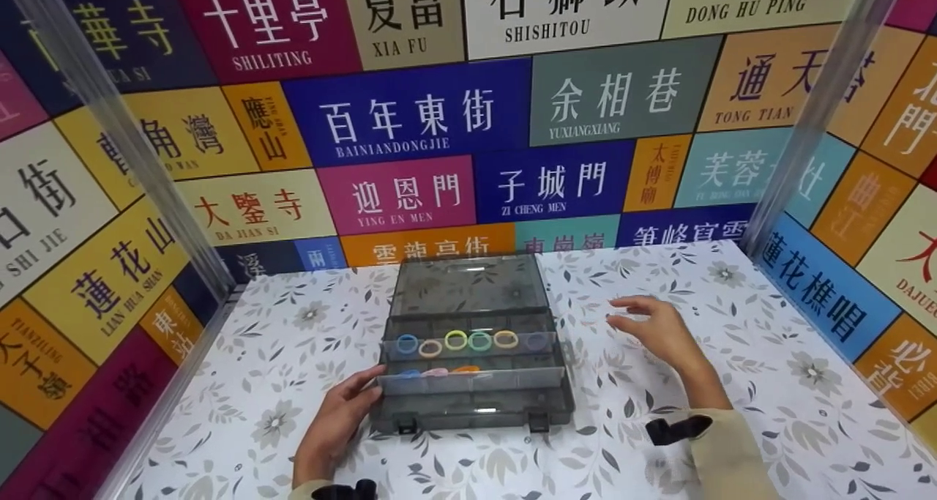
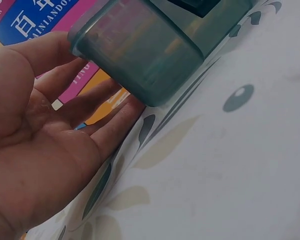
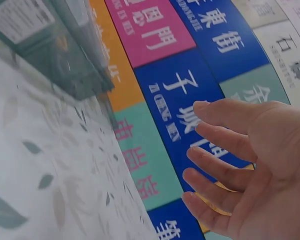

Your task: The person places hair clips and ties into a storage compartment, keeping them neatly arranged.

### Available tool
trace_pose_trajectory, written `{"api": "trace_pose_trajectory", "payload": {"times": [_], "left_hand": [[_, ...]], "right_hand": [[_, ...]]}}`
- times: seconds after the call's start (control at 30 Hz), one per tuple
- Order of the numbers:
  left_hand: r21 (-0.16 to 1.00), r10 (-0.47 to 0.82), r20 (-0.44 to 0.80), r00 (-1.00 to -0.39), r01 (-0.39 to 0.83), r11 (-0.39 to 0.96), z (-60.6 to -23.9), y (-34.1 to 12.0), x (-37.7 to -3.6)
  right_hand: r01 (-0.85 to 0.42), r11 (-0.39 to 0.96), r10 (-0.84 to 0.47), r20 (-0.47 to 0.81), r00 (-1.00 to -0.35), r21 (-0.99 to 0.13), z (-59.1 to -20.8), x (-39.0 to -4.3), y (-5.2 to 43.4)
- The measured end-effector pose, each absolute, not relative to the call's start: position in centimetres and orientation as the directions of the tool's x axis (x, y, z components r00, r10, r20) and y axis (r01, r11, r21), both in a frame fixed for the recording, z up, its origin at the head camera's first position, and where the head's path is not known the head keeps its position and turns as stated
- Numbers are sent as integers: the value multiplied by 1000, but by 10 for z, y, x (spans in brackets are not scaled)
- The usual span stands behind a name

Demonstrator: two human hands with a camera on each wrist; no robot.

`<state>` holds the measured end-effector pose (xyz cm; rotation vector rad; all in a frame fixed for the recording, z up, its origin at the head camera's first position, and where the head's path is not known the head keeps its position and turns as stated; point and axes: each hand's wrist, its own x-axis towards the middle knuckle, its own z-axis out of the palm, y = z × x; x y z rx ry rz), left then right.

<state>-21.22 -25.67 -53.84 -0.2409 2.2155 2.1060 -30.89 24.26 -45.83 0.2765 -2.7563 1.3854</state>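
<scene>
Smoky grey translucent organizer box sits at centre of the head view, lid swung open toward the back wall. Inside, a raised tray tier holds a row of small coloured rings: blue, yellow, green, yellow again; a lower tier in front shows more pieces in blue, pink and orange, too blurred to name. Two latches on the front edge, at the bottom of the box.

Left hand, lower centre-left: fingers straight and relaxed, tips resting against the box's front-left corner, gripping nothing. Left wrist view confirms an open palm beside the rounded corner of the box.

Right hand, right of the box and apart from it, hovers above the bench; fingers spread, slightly bent, holding nothing.

Bench covered in white cloth printed with grey leaves and flowers. Walls on three sides papered with coloured panels bearing Chinese place names and romanized captions. Clear upright posts stand at the back corners, upper left and upper right of frame.
</scene>
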Motion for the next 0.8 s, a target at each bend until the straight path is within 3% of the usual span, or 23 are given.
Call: {"api": "trace_pose_trajectory", "payload": {"times": [0.8], "left_hand": [[985,-74,-169,-983,-171,20,-536,-254,-212]], "right_hand": [[154,549,99,-119,-988,-822,-483,-315,320]]}}
